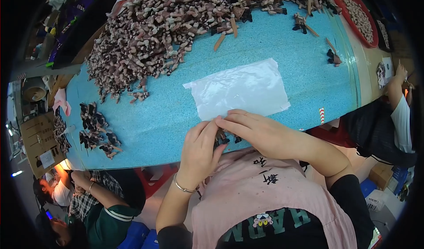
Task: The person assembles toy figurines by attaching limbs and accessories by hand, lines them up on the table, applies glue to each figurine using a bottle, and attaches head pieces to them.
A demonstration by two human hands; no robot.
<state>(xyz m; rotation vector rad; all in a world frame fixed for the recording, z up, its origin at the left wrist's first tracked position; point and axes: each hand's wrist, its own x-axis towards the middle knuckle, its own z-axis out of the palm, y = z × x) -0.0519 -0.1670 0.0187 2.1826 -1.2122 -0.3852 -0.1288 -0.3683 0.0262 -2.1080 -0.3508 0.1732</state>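
Observation:
My left hand (pixel 201 149) and my right hand (pixel 254 130) meet at the near edge of the blue table (pixel 168 121). Together they pinch a small dark toy figure (pixel 221 137), mostly hidden under the fingers. My right fingertips also touch the near edge of a clear plastic bag (pixel 240 88) lying flat on the table. A huge heap of small brown and pink toy figures (pixel 154 32) fills the far left of the table. My left wrist wears a thin bracelet.
A small group of dark figures (pixel 95 130) lies at the table's left end. Several loose figures (pixel 331 57) and sticks are scattered far right. A red tray (pixel 357 13) of pieces stands at the far right corner. Other people sit at lower left (pixel 88 196) and right (pixel 393 116).

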